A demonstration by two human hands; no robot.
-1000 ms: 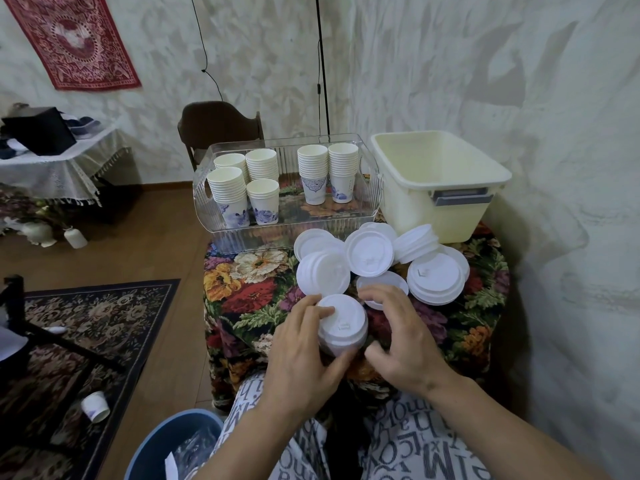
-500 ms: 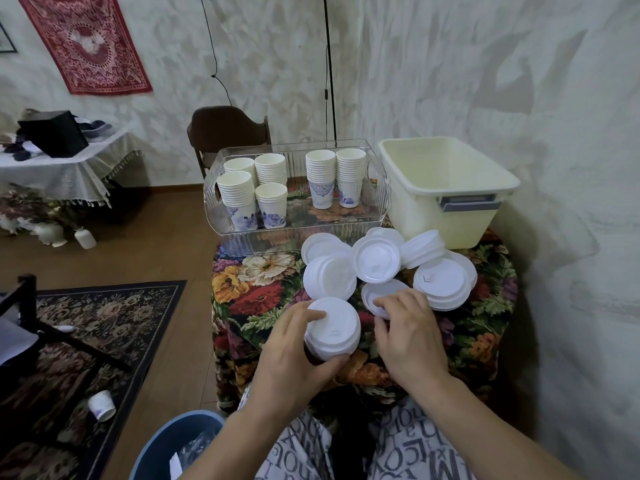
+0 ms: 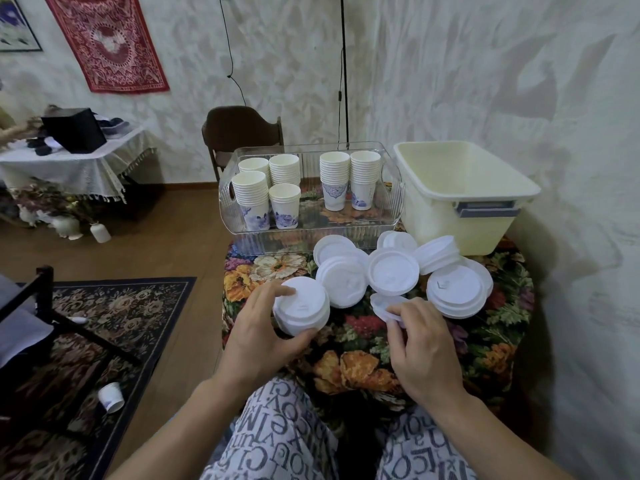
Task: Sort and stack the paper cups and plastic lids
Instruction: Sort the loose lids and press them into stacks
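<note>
Gripping a short lid stack [image 3: 300, 306] at centre frame, the left hand [image 3: 258, 336] kept it steady as a base, while the right hand [image 3: 420, 344] pinched a loose lid [image 3: 384, 303] beside the scattered lids [image 3: 393, 271], likely to add it; the cup stacks [image 3: 304, 188] stood sorted in the clear tray [image 3: 311, 233] above

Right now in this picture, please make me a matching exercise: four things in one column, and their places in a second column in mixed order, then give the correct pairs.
Things
1. stacked paper cups
2. cream tub
3. lid stack
4. single paper cup

Places
A. on the carpet
B. gripped by the left hand
C. inside the clear tray
D. far right of the table

Pairs: 1-C, 2-D, 3-B, 4-A
</note>
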